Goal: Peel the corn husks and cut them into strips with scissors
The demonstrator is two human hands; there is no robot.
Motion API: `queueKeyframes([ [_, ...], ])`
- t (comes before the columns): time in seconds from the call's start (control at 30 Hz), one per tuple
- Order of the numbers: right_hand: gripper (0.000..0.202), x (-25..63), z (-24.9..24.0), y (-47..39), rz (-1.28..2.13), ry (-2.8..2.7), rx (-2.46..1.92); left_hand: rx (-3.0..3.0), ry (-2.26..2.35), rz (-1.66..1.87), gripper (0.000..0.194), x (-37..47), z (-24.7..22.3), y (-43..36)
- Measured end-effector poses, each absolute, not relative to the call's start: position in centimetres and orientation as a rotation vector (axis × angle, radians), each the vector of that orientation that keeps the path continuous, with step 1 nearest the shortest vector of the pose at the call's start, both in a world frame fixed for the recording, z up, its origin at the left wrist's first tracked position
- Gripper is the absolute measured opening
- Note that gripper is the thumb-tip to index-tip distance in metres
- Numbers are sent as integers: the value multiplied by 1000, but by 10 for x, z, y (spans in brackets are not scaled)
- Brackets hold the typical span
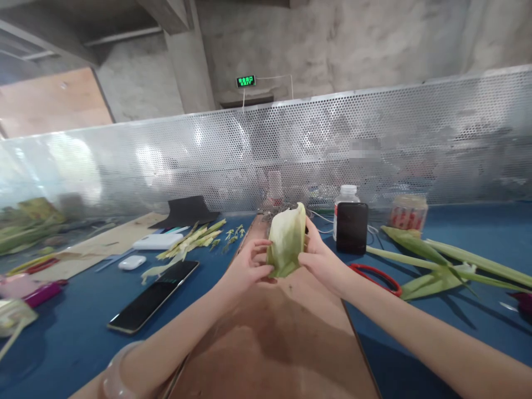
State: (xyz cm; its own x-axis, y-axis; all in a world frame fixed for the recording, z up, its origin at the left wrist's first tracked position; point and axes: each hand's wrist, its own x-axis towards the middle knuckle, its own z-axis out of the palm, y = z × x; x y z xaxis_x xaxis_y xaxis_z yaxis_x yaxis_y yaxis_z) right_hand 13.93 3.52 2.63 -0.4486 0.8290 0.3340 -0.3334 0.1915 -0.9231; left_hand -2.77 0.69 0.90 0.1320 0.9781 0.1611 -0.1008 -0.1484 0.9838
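A broad, pale green corn husk is held upright above the brown board in the middle. My left hand grips its left edge, fingers curled against the side and thumb near the bottom. My right hand pinches the right edge, with the thumb on the near face and the other fingers mostly hidden behind the husk. Its surface curves outward toward me, and the top right corner comes to a point. Whether anything lies inside or behind it I cannot tell.
Left of the board are a black phone, a white earbud case and yellowish husk strips. To the right, a dark phone stands against a bottle, near a red loop handle, long green leaves and a jar.
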Motion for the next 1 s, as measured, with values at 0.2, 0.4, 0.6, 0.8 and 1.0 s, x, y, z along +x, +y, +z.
queueKeyframes([
  [0.2,101,143,22,46,1349,-1436,-618,1273,809,1367,40,-31,10,7],
  [0.4,87,136,15,36,1427,-1422,-739,1254,840,1420,38,-31,8,9],
  [0.6,86,132,14,32,1448,-1342,-663,1257,868,1301,38,-34,7,8],
  [0.8,84,133,21,31,1473,-1282,-632,1231,858,1327,41,-34,11,7],
  [1.0,87,134,22,31,1561,-1185,-521,1218,854,1413,44,-34,11,10],
])
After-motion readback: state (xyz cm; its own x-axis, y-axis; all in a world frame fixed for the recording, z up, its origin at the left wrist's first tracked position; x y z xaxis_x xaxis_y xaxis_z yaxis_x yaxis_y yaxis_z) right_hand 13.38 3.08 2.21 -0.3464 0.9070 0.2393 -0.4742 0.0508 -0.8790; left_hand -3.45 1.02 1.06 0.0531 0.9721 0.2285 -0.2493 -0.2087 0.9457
